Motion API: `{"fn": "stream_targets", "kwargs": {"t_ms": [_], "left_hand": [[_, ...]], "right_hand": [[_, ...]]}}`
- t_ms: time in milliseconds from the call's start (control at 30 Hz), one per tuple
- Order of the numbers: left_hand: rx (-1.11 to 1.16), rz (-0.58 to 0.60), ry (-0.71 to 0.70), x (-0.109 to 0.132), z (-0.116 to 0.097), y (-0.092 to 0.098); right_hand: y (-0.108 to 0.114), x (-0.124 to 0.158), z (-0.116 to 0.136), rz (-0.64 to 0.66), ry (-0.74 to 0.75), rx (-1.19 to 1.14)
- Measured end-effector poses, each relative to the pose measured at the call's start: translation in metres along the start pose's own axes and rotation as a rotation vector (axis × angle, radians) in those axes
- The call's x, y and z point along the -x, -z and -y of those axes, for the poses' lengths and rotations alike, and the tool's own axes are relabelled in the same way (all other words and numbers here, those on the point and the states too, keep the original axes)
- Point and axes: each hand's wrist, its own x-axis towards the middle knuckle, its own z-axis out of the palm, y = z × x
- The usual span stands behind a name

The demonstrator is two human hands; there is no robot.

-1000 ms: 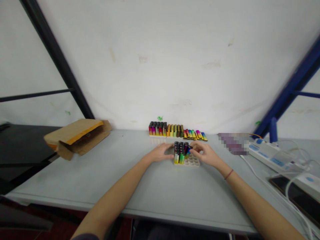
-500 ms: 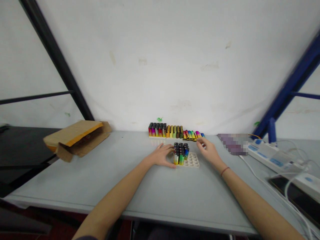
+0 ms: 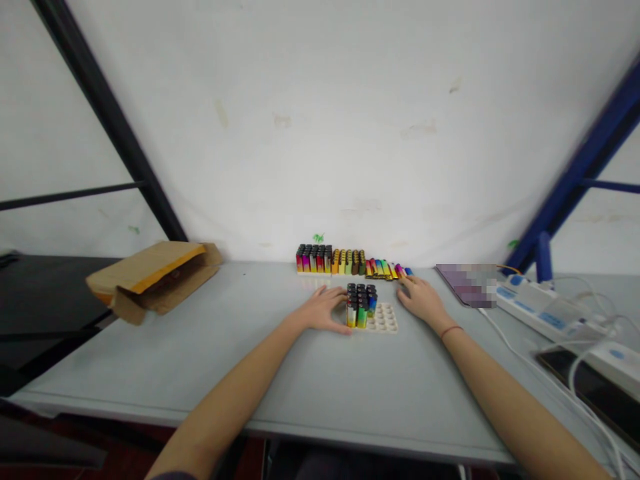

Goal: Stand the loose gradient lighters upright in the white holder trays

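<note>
A white tray with round holes [image 3: 385, 323] lies on the grey table [image 3: 300, 373]; several colourful lighters [image 3: 361, 305] stand upright in its left part. My left hand [image 3: 323, 311] rests against the tray's left side, fingers spread and touching the lighters. My right hand [image 3: 421, 298] lies to the right of the tray, its fingertips reaching a row of loose lighters [image 3: 387, 270] lying flat by the wall. Whether those fingers hold one I cannot make out.
A filled block of upright lighters [image 3: 330, 260] stands at the wall. An open cardboard box [image 3: 150, 277] lies on its side at the left. At the right are a power strip [image 3: 540, 307], white cables [image 3: 590, 360], a dark phone [image 3: 585, 387] and a blurred flat object [image 3: 467, 283].
My right hand has left the tray and moved back and right to the loose lighters by the wall. One more lighter stands in the tray. My left hand has stayed beside the tray.
</note>
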Motion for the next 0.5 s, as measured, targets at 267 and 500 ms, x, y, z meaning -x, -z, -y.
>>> {"fn": "stream_targets", "kwargs": {"t_ms": [267,500], "left_hand": [[-0.010,-0.009,-0.007,0.000,0.003,-0.003],[-0.010,-0.023,-0.022,0.000,0.000,-0.003]], "right_hand": [[-0.004,-0.004,0.001,-0.094,-0.091,-0.042],[-0.016,-0.037,-0.002,0.116,-0.035,0.008]]}}
